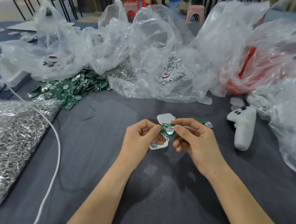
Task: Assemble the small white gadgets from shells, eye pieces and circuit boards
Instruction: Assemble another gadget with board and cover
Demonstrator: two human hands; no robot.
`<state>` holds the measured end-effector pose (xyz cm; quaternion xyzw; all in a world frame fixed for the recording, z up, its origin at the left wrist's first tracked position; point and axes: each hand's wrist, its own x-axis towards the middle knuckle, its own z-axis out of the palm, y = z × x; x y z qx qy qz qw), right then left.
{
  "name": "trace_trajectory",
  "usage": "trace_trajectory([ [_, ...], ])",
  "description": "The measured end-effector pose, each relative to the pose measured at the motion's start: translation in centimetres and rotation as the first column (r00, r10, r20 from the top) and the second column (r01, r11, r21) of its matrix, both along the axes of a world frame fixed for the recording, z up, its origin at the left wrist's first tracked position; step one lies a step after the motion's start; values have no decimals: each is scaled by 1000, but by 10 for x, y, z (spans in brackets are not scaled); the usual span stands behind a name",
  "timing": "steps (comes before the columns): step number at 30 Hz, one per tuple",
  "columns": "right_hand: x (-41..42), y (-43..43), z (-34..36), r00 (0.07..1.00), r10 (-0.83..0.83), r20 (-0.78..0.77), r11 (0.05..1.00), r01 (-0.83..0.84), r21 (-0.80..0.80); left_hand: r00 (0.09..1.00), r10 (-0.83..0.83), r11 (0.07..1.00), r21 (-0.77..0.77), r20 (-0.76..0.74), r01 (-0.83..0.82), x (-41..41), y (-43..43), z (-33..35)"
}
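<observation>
Head camera looks down on a table under dark grey, felt-like cloth [111,149]. Both hands meet at its middle on one small green circuit board [167,130], squarish, with a shiny round metal dome at its centre; its white print is too small to read. The right hand [194,138] pinches the board's right edge between thumb and forefinger. The left hand [140,135] sets its thumb tip against the board's left edge, and its curled fingers hold a white plastic shell [159,145], smooth and round-cornered, just under the board. A second shell [165,118] lies just behind the hands, and a second board [206,124] shows just beyond the right knuckles. Farther right rests one white game controller [243,129] with dark buttons. Behind, a heap of green boards [68,90] spills beside crinkled clear plastic bags; one bag [174,69] holds small white discs. At left sit a sack of silvery wire rings [14,135] and a white cable [56,135].
</observation>
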<state>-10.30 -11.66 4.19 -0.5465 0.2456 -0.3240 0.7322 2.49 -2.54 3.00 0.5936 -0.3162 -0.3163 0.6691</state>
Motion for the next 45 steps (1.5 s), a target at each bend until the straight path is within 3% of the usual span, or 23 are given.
trace_trajectory([
  [5,0,-3,-3,999,-48,-2,999,49,21,998,70,998,-2,12,-69,7,0,-2],
  [8,0,-10,-6,970,-244,-1,970,244,-18,949,226,969,51,222,-243,33,8,-6],
  [9,0,-13,-7,958,-285,4,958,285,-3,881,273,946,57,386,-319,48,12,-6],
  [11,-1,-19,-10,959,-280,-33,958,281,56,594,277,872,61,756,-485,92,21,-7],
  [12,-1,-20,-11,962,-263,-78,962,268,56,453,201,814,109,868,-570,118,25,-9],
  [13,0,-20,-11,957,-260,-126,964,264,18,383,98,726,197,919,-659,146,30,-9],
  [15,2,-17,-12,938,-294,-186,954,276,-119,425,-76,495,404,902,-769,186,42,-8],
  [17,4,-15,-13,929,-314,-195,938,272,-215,407,-206,365,455,890,-812,205,52,-9],
  [20,3,-13,-15,926,-309,-219,934,253,-251,218,-260,430,315,941,-846,207,57,-10],
  [22,3,-12,-15,924,-302,-234,935,239,-262,147,-257,472,257,955,-843,206,59,-9],
  [28,4,-11,-17,928,-263,-265,941,186,-282,146,-300,562,298,943,-771,206,59,-2],
  [31,4,-12,-18,930,-251,-270,943,172,-285,209,-231,582,308,950,-753,201,55,0],
  [36,3,-13,-20,934,-240,-266,944,160,-290,225,-145,663,263,964,-701,189,56,-10],
  [38,4,-14,-20,933,-233,-274,944,150,-294,240,-123,667,259,963,-698,192,59,-12],
  [42,4,-13,-20,930,-231,-287,941,138,-309,355,-121,611,352,927,-710,195,54,-10],
  [45,2,-14,-20,928,-236,-287,939,141,-315,346,-95,635,325,933,-701,192,51,-10],
])
